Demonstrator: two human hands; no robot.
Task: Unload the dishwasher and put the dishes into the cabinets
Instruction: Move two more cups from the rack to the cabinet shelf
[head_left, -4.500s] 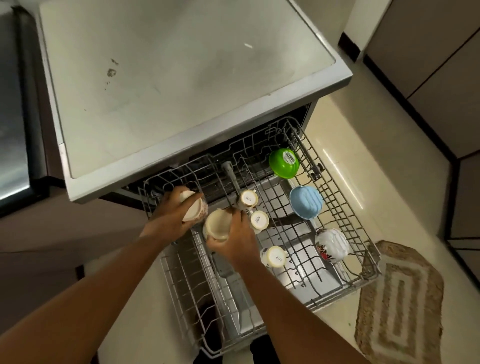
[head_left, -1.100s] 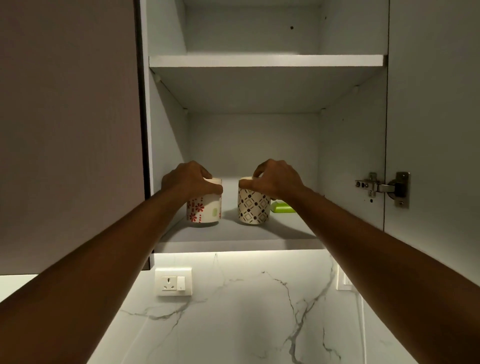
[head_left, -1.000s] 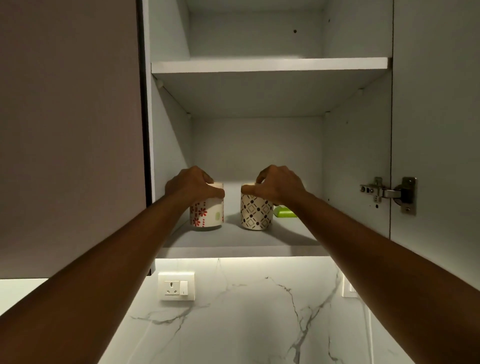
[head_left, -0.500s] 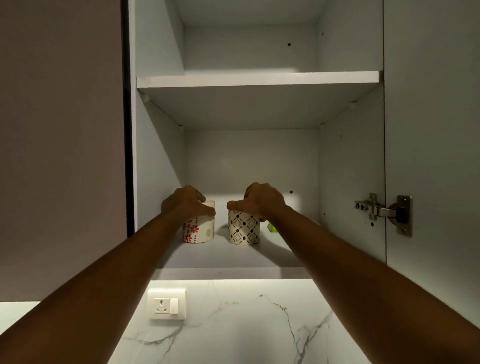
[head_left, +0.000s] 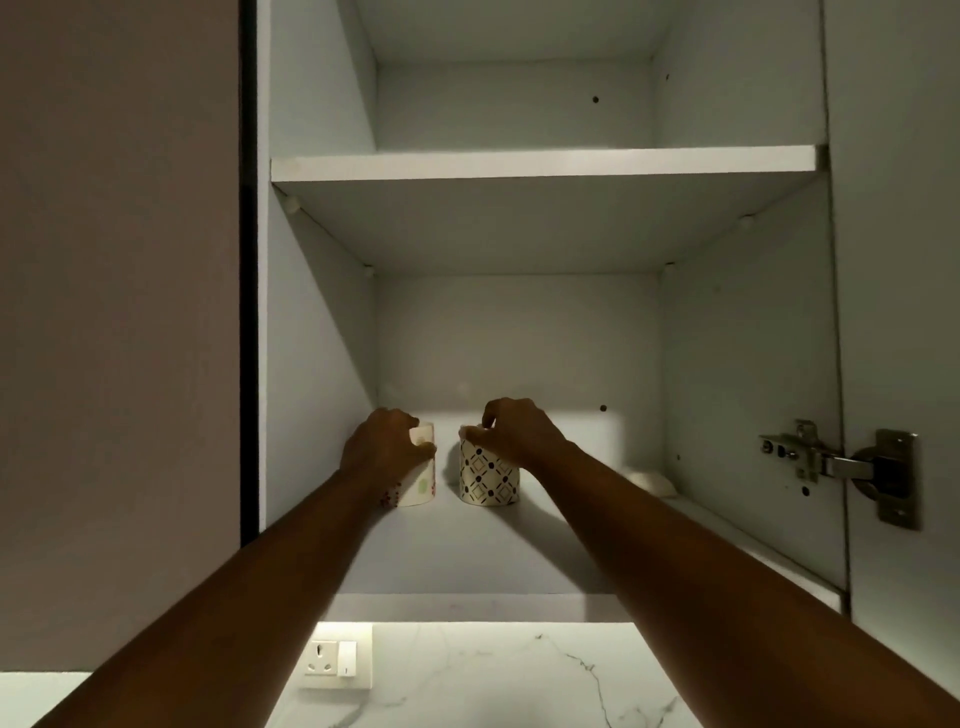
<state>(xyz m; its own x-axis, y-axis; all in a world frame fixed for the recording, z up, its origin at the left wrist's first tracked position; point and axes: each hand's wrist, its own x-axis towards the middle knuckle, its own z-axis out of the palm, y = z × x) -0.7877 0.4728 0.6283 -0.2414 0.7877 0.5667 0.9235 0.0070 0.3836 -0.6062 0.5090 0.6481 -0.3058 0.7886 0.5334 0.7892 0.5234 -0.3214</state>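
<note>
— Both mugs sit deeper on the lower shelf (head_left: 467, 561) than half a second ago, pushed back toward the cabinet's rear wall.

— Are the hands letting go?

— Not yet. The left hand (head_left: 387, 449) wraps its curled fingers round the floral mug (head_left: 422, 486); the right hand (head_left: 519, 434) pinches the rim of the diamond-patterned mug (head_left: 488, 478) from above. Each mug stands upright on the shelf, so I judge this pair as good as stowed.

— What else does that shelf hold?

— A pale object (head_left: 649, 480) right of the diamond-patterned mug, too dim to name. The upper shelf (head_left: 540, 165) shows nothing from below.
</note>
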